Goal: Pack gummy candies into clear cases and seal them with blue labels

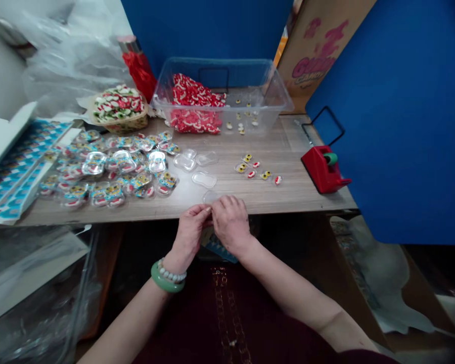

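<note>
Just over the table edge (288,211), fingers (227,203)

Way open to the right along the grey-brown wood-grain tabletop (299,199)

Transparent plastic blister shells (205,179) lie just ahead of the left hand (190,237) and right hand (231,226). Rightward, a passage runs past small yellow-and-red candy packets (258,169) to a red tape dispenser (323,169); a heap of shiny candy packets (109,169) blocks leftward.

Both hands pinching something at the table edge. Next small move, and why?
Probably lower the pinched item, too hidden to identify, onto the table: the left hand and right hand meet just past its edge, beside a clear plastic blister shell, with bare wood nearby.
</note>
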Demonstrator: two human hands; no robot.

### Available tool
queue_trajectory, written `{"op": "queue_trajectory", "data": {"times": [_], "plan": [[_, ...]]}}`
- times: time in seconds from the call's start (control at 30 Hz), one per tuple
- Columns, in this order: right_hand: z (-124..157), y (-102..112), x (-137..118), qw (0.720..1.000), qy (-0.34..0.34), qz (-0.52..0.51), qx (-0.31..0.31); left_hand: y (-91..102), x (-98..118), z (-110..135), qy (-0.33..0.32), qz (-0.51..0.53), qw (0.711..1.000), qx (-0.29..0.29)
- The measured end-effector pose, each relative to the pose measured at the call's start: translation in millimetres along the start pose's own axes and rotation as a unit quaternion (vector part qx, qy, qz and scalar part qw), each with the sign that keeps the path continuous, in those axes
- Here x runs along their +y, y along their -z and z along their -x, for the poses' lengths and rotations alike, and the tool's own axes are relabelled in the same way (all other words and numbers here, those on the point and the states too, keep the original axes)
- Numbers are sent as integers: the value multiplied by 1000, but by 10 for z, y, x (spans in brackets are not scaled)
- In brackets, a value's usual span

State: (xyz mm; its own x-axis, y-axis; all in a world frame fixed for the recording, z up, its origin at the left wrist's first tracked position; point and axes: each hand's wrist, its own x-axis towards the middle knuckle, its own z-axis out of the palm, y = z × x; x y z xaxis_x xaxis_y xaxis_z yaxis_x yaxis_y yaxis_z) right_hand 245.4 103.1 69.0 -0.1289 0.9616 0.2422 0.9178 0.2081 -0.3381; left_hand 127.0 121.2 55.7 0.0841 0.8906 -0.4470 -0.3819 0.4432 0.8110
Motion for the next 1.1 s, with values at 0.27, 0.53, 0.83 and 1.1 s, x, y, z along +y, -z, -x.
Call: {"op": "queue_trajectory", "data": {"times": [0.27, 0.53, 0.83, 1.1], "plan": [[-226, -185, 4, 973, -123, -197, 0, 4, 65, -84, -172, -229, 958, 15], [-375, 33, 244, 816, -232, -530, 15, 79, 273, -559, -252, -484, 833, 95], [23, 519, 1254, 695, -398, -598, 20, -434, 410, -669, -346, -754, 557, 34], [4, 574, 1523, 747, -465, -474, 27, -1219, 301, -1050, -337, -799, 490, -88]]}}
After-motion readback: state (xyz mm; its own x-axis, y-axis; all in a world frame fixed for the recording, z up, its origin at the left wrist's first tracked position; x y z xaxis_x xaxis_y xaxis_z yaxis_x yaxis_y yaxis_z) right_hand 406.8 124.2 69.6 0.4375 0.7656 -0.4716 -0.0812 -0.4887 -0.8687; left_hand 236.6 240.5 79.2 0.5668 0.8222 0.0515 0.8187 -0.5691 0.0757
